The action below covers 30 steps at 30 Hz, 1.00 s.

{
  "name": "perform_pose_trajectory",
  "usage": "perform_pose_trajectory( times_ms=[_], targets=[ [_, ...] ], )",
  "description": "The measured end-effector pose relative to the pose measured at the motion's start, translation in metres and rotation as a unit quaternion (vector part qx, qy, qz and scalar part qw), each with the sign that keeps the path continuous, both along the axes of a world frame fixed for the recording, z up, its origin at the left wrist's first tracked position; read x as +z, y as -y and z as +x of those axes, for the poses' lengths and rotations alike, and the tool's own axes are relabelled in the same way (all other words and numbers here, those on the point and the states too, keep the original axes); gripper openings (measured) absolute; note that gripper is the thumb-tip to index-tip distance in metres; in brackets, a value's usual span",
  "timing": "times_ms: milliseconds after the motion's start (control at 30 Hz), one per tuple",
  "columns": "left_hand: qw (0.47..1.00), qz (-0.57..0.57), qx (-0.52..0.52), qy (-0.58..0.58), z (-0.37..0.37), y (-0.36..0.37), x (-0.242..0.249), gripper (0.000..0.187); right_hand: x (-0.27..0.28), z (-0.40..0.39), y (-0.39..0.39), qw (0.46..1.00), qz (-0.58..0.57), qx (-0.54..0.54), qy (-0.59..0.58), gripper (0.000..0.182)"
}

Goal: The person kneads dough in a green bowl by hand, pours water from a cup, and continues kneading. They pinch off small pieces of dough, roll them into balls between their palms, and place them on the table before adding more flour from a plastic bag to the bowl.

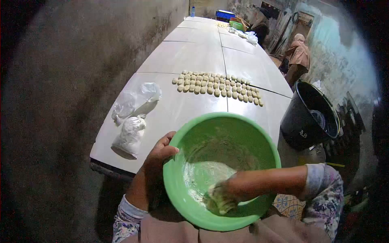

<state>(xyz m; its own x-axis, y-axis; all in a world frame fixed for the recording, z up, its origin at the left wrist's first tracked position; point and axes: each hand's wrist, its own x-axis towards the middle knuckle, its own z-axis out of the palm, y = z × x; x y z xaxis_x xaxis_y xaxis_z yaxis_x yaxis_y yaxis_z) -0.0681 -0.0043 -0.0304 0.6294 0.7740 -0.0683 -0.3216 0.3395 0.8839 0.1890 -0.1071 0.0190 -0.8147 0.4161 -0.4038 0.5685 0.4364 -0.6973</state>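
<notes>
My left hand (164, 150) grips the left rim of a large green bowl (272, 141), thumb over the edge. The bowl is tilted toward me at the near end of the table. Inside it, low and right of centre, my right hand (227, 194) is closed around or pressed on a pale, greenish-looking lump whose nature I cannot make out. Wet or floury smears coat the bowl's inner wall. Beyond the bowl, several rows of small dough pieces (216, 86) lie on the white table (182, 56).
Left on the table are a plastic bag of white powder (130, 135) and a crumpled clear bag (133, 101). A black bucket (302, 121) stands at the right. Further back are a person (299, 54), a green basin (236, 25), a blue crate (224, 15) and a bottle (192, 11).
</notes>
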Motion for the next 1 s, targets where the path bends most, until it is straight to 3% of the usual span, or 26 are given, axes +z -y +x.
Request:
perform_pose_trajectory(
  times_ms=[133,200,233,333,400,467,533,600,633,667,733,800,833,867,933,1000],
  targets=[
    [0.999,-0.023,0.018,0.035,0.003,0.004,0.003,0.045,-0.022,-0.032,-0.004,0.992,0.104,0.061,0.034,0.019],
    [0.998,-0.042,0.033,0.041,0.003,0.001,-0.003,0.053,-0.018,-0.043,-0.009,0.987,0.129,0.089,-0.020,0.019],
    [0.999,-0.021,0.026,0.034,0.003,0.001,-0.001,0.049,-0.025,-0.049,-0.012,0.989,0.120,0.057,-0.067,0.017],
    [0.999,-0.010,0.020,0.034,0.000,-0.003,0.001,0.044,-0.027,-0.061,-0.020,0.986,0.158,-0.037,0.030,0.015],
    [1.000,-0.019,0.021,0.013,-0.003,-0.008,-0.008,0.044,-0.037,-0.063,-0.041,0.967,0.221,-0.118,-0.049,0.018],
    [0.999,-0.018,0.049,0.014,-0.004,-0.002,-0.001,0.045,-0.018,-0.062,-0.066,0.956,0.232,-0.171,0.049,0.025],
    [0.999,0.009,0.013,0.045,-0.010,-0.012,-0.012,0.045,-0.015,-0.048,-0.073,0.946,0.257,-0.172,0.095,0.029],
    [0.997,0.005,0.054,0.048,-0.007,-0.007,-0.007,0.044,-0.020,-0.029,-0.071,0.924,0.338,-0.180,-0.014,0.031],
    [0.997,-0.003,0.056,0.043,-0.007,-0.006,-0.008,0.044,-0.002,-0.033,-0.067,0.943,0.261,-0.183,0.095,0.031],
    [0.998,-0.010,0.057,0.038,-0.006,-0.006,-0.007,0.043,0.015,-0.032,-0.058,0.944,0.260,-0.181,0.095,0.031],
    [0.997,-0.023,0.064,0.038,-0.002,-0.002,0.002,0.042,0.035,-0.021,-0.041,0.971,0.175,-0.092,0.133,0.026],
    [0.993,-0.042,0.074,0.078,0.001,-0.002,-0.003,0.039,0.022,-0.012,-0.024,0.980,0.164,-0.041,0.101,0.020],
    [0.994,-0.029,0.062,0.081,0.001,-0.004,-0.004,0.037,0.012,-0.015,-0.020,0.984,0.105,-0.013,0.142,0.025],
    [0.994,-0.032,0.060,0.082,0.001,-0.005,-0.005,0.037,0.007,-0.018,-0.016,0.984,0.102,-0.014,0.143,0.025],
    [0.996,-0.031,0.055,0.068,0.001,-0.006,-0.002,0.036,0.015,-0.039,-0.010,0.977,0.157,0.115,0.087,0.022],
    [0.995,-0.024,0.096,0.032,0.003,-0.002,0.004,0.036,-0.076,-0.046,-0.001,0.964,0.224,0.114,0.083,0.019]
  ],
)
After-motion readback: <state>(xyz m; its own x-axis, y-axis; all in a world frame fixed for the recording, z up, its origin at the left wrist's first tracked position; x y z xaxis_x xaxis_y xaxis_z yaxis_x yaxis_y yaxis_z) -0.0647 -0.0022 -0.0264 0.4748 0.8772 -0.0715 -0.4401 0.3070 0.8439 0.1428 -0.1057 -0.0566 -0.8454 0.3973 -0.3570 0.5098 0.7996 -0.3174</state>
